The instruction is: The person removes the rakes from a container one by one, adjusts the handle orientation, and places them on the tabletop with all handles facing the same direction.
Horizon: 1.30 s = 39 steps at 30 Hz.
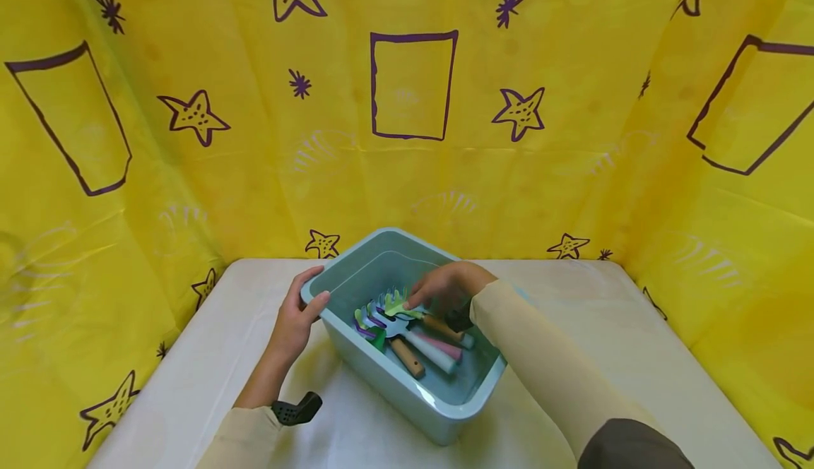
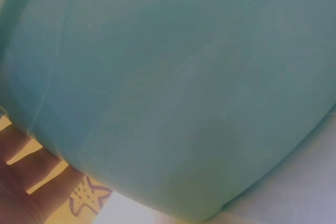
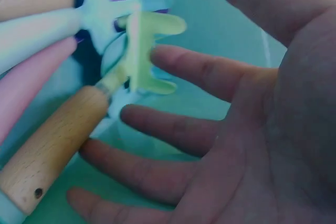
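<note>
right hand (image 1: pixel 445 287): fingers spread, reaching inside bin, fingertips at light-green rake (image 3: pixel 139 51), nothing gripped | left hand (image 1: pixel 299 313): curled over bin's left rim, thumb on top | rakes: clustered on bin floor, wooden and pastel handles | teal bin (image 1: pixel 413 402): on white desk (image 1: pixel 636 342)

Pale teal bin (image 1: pixel 407 384), yellow backdrop (image 1: pixel 572 172) with purple stars, white table (image 1: pixel 191 356).

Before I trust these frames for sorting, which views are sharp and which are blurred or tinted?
Head view: evenly lit and sharp, edges bowed by the wide lens. Left wrist view: filled by the soft, featureless bin wall. Right wrist view: close, blurred, teal-tinted over the right hand and rake.
</note>
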Motion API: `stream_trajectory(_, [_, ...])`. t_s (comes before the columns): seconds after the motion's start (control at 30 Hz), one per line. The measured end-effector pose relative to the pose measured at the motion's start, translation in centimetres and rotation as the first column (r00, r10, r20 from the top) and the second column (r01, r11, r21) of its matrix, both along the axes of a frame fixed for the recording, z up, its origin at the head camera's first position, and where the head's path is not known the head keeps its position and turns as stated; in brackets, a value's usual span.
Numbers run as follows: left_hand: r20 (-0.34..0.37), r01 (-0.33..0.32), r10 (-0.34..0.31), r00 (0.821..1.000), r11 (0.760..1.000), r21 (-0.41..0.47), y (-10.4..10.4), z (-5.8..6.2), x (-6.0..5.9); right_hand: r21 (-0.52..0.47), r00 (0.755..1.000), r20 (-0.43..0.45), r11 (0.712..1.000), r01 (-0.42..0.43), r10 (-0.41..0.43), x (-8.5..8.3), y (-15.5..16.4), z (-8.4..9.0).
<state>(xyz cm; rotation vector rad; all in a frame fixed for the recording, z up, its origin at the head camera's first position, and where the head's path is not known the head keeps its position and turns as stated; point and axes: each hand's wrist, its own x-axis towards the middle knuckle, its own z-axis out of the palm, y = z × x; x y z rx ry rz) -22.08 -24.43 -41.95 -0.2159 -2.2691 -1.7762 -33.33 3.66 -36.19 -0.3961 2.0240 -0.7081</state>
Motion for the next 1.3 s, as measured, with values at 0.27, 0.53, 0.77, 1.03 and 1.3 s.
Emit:
stream_trajectory(0.27, [-0.011, 0.007, -0.007, 1.0, 1.0, 0.007, -0.1, -0.1, 0.0, 0.118, 0.999, -0.018, 0.993, -0.032, 0.034, 0.8, -0.4, -0.4])
stream_trajectory(0.53, [-0.01, 0.014, -0.014, 1.0, 1.0, 0.017, -0.1, -0.2, -0.1, 0.162, 0.999, -0.013, 0.986, -0.031, 0.033, 1.0, -0.6, -0.7])
stream_trajectory(0.77, [-0.003, 0.015, -0.015, 1.0, 1.0, 0.025, 0.0, -0.1, 0.0, 0.116, 0.997, 0.077, 0.993, -0.03, 0.021, 0.9, -0.8, -0.9])
stream_trajectory(1.03, [-0.008, 0.023, -0.023, 1.0, 0.999, 0.033, 0.1, -0.1, 0.2, -0.045, 0.993, 0.063, 0.994, -0.099, 0.102, 0.8, -0.3, -0.5])
stream_trajectory(1.3, [-0.001, 0.006, -0.006, 1.0, 1.0, 0.022, 0.1, 0.0, 0.3, -0.196, 0.991, 0.012, 0.973, -0.126, 0.131, 0.9, -0.2, 0.9])
